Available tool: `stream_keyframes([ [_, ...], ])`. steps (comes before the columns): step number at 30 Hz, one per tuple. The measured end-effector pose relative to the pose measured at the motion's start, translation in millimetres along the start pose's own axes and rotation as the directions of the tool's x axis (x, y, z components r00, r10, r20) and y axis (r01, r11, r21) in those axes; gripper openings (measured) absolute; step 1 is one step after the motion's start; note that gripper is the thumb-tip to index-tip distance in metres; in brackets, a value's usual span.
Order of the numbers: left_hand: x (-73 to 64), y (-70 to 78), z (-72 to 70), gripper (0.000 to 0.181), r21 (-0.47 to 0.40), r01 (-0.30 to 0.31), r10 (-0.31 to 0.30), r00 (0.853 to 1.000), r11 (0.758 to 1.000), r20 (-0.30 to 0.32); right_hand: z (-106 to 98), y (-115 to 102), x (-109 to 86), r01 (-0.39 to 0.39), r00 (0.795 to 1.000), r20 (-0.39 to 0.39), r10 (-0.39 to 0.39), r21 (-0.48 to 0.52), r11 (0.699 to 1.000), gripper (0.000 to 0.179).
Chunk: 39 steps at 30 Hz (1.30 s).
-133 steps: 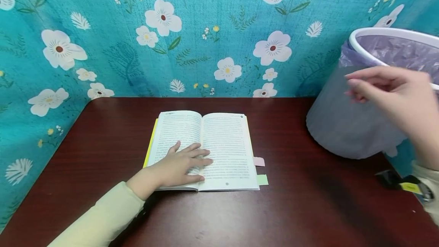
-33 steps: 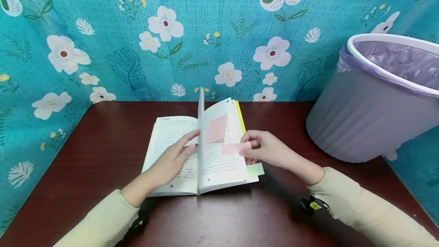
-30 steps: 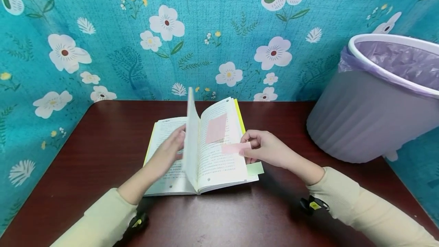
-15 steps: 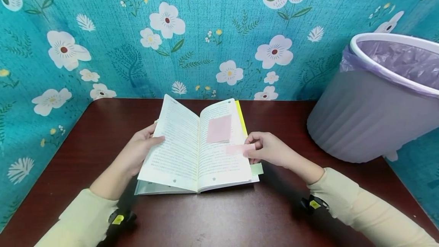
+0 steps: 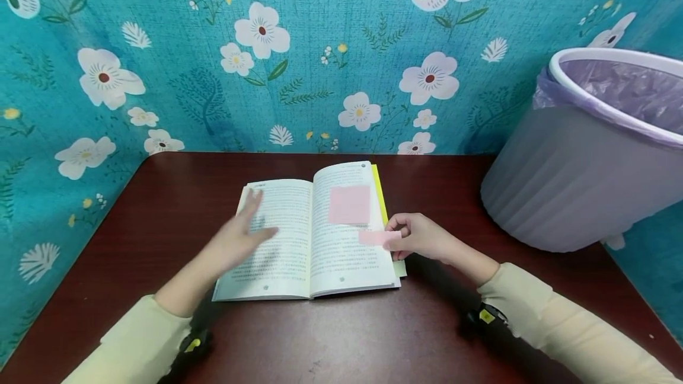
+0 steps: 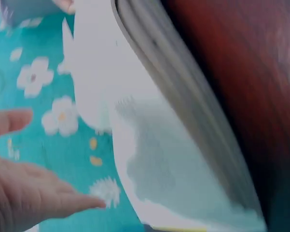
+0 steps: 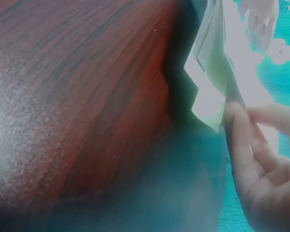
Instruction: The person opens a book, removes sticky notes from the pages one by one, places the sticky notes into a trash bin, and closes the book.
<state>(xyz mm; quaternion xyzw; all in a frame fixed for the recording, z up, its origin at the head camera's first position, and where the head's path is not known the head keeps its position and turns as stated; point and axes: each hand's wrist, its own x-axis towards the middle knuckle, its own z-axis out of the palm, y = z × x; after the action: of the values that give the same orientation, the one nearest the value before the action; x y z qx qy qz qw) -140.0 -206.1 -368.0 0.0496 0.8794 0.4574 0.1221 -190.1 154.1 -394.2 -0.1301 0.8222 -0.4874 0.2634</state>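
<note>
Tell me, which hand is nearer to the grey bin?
The right hand. It pinches the pink strip at the open book's right edge, to the left of the grey bin; the left hand is farther off, over the left page.

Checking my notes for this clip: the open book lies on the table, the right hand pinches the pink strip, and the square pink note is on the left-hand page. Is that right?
One slip: the square pink note is on the right-hand page, as the head view shows. The rest stands: the right hand pinches the pink strip.
</note>
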Motion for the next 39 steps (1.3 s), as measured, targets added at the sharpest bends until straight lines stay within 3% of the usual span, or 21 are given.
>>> stream_keyframes([
  [3,3.2,5.1,20.3,0.085,0.132,-0.081,0.068,0.992,0.988,0.106,0.9,3.0,0.3,-0.007,1.000,-0.003,0.007,0.007,1.000,0.020],
  [5,6.3,5.5,33.2,0.088,0.173,-0.110,0.083,0.984,0.979,0.156,1.8,5.2,0.7,-0.012,1.000,-0.007,0.012,0.005,1.000,0.020],
  [13,12.4,8.3,65.0,0.094,0.291,-0.153,0.084,0.968,0.944,0.236,2.7,14.5,1.0,-0.058,0.998,-0.024,0.058,-0.016,0.998,0.022],
  [22,15.5,16.5,74.8,0.094,0.457,-0.146,0.043,0.973,0.878,0.228,-4.0,21.1,3.7,-0.027,1.000,-0.014,0.027,-0.036,0.999,0.020],
  [28,16.0,19.0,80.5,0.094,0.539,-0.139,0.023,0.976,0.831,0.216,-10.1,18.4,-0.5,0.034,0.999,-0.017,-0.037,-0.142,0.989,0.015],
  [35,16.2,21.9,84.9,0.094,0.577,-0.145,0.026,0.977,0.804,0.210,-11.1,13.9,-10.1,0.048,0.994,-0.081,-0.077,-0.308,0.950,0.006],
  [39,15.4,23.4,85.2,0.094,0.584,-0.139,0.022,0.979,0.800,0.203,-12.1,12.8,-17.9,0.084,0.980,-0.131,-0.148,-0.403,0.911,0.003],
])
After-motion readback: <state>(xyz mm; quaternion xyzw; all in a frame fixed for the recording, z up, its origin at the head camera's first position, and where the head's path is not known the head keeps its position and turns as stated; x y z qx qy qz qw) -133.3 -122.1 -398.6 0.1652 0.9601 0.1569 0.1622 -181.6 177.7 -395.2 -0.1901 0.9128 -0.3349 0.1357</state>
